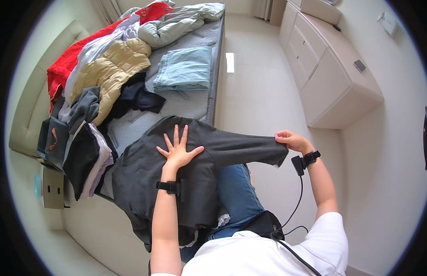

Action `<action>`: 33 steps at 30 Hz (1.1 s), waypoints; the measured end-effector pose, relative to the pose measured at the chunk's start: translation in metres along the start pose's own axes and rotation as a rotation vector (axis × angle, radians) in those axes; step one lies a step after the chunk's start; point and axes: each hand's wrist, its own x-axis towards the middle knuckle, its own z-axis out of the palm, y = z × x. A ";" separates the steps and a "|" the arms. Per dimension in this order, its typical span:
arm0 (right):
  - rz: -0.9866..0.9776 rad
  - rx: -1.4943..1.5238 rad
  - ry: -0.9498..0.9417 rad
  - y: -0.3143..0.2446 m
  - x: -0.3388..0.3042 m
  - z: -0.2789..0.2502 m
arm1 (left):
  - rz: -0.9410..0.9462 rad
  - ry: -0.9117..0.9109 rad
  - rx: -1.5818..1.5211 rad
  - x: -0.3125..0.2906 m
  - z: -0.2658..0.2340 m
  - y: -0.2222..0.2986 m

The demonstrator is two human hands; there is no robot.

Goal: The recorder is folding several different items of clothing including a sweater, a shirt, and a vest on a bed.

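A dark grey long-sleeved top (190, 177) lies spread over the near end of the bed and hangs down over its edge toward my legs. My left hand (179, 149) presses flat on its upper part, fingers spread wide. Off to the right, my right hand (292, 139) pinches the cuff end of one sleeve, which is stretched out sideways over the floor beyond the bed's edge. The top's other sleeve cannot be made out clearly.
On the bed (181, 103) lie folded light blue fabric (185, 68), a tan puffer jacket (110, 69), a red garment (68, 66) and a stack of folded clothes (87, 158). A beige cabinet (330, 69) stands at the right wall. A black cable (298, 202) runs from my right wrist strap.
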 end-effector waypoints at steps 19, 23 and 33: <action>0.528 -0.047 0.156 0.065 -0.116 -0.053 | -0.002 0.000 -0.010 0.000 0.001 0.002; 0.183 0.179 0.696 0.060 -0.144 -0.033 | -0.006 0.028 -0.008 -0.003 0.003 -0.004; -0.008 0.307 0.460 0.087 -0.138 -0.056 | -0.008 0.043 0.004 -0.001 0.005 -0.006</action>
